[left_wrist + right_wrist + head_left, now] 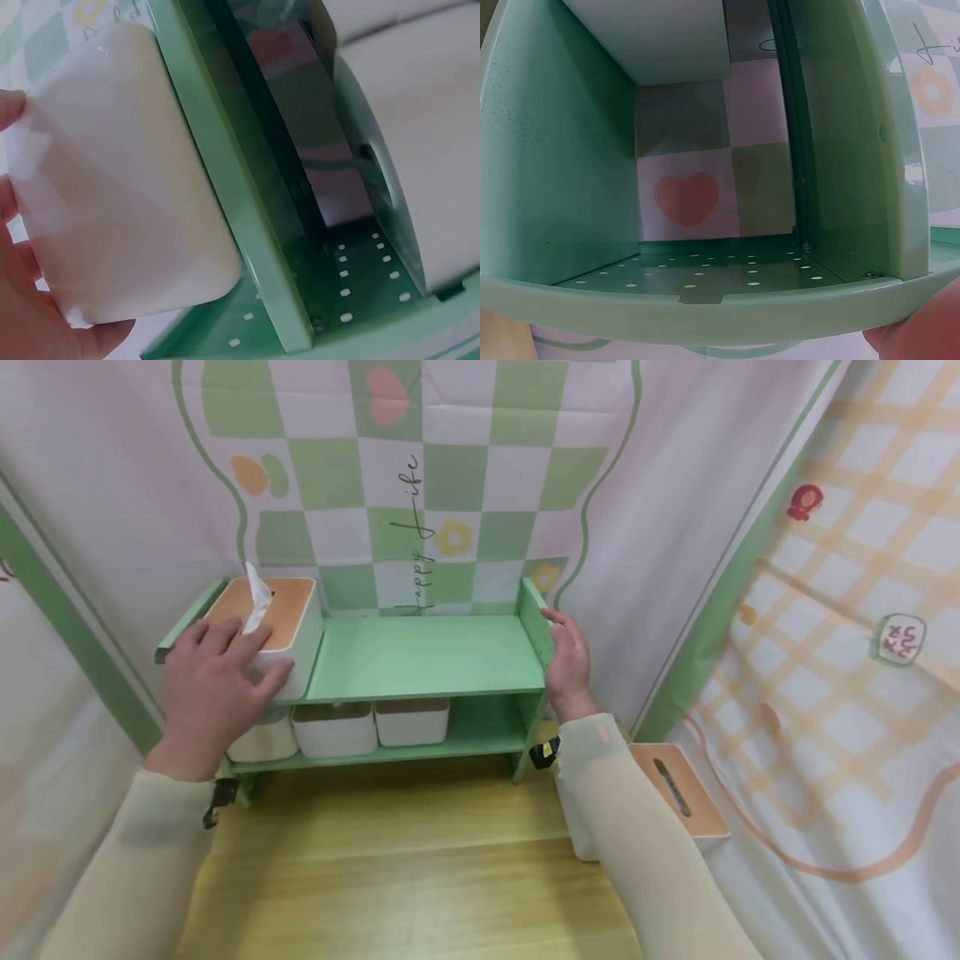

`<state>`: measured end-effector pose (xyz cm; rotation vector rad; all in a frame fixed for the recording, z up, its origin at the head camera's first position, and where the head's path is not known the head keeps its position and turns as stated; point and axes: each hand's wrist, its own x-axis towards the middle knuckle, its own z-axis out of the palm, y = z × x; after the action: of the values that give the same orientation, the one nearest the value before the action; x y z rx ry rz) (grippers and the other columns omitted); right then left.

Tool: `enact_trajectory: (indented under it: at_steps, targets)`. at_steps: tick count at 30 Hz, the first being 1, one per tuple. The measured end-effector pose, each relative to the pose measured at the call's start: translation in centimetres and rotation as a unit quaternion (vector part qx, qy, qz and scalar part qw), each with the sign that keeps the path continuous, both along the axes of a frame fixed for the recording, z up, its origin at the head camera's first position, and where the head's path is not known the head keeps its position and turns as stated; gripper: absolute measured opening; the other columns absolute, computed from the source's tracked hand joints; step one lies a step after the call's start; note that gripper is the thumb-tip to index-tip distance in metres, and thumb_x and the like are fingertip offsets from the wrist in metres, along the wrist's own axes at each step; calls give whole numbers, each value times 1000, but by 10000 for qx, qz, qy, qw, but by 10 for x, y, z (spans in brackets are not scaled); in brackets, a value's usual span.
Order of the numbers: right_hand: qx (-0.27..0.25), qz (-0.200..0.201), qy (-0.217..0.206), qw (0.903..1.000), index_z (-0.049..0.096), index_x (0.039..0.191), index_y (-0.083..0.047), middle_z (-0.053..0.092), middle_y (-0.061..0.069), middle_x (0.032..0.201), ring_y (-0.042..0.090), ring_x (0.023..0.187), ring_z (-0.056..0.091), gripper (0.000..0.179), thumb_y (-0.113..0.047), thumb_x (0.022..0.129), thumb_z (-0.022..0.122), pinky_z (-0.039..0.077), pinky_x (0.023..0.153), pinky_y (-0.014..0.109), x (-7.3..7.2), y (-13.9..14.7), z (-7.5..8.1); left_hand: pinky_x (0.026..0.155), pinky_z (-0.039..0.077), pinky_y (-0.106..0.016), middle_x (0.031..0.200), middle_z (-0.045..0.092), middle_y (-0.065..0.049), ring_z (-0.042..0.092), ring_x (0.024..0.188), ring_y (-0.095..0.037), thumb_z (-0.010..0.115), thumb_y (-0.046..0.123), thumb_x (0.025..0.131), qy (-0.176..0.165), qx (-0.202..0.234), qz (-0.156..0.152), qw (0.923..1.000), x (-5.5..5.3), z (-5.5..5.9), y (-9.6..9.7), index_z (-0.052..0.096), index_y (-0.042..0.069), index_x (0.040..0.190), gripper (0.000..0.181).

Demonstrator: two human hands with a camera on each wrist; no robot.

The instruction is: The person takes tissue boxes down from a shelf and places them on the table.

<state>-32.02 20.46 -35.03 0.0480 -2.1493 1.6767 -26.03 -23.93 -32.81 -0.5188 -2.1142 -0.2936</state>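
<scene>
On the left end of a small green shelf (427,652) stands a white tissue box (300,652) with a wood-look lid and a tissue (257,597) sticking up from its slot. My left hand (213,685) holds this box from the front, fingers spread over the lid. In the left wrist view its white front face (127,180) shows between my fingers. Against the outside of the shelf's right side panel (536,622) rests my right hand (570,664), its fingers fairly straight along the panel. The right wrist view catches only a bit of this hand (922,326) beside the perforated panel.
White bins (412,722) line the left and middle of the lower shelf. A second box (678,789) with a slotted wood-look lid stands on the wooden floor (405,860), partly behind my right sleeve. Patterned cloth (465,485) hangs behind and at both sides.
</scene>
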Motion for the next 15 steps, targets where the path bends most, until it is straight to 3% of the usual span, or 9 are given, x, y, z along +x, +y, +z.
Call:
enact_trajectory:
  at_steps: [6,15]
  targets:
    - [-65,-40,-98,9999,55,139,-33,36,-14,153,12,141,27,43,-43,106,30,22,114,48,2,-1,2,91,40,-66,116,61,-27,52,105,-50,43,60,93,30,-29,40,10000,3,-1,14,70,3,121,69]
    - [-81,-5,-79,9999,55,139,-31,38,-11,153,17,137,34,43,-42,106,30,28,110,49,7,1,5,75,42,-70,117,61,-25,51,103,-55,65,48,87,31,-38,-82,10000,21,2,52,71,7,121,53]
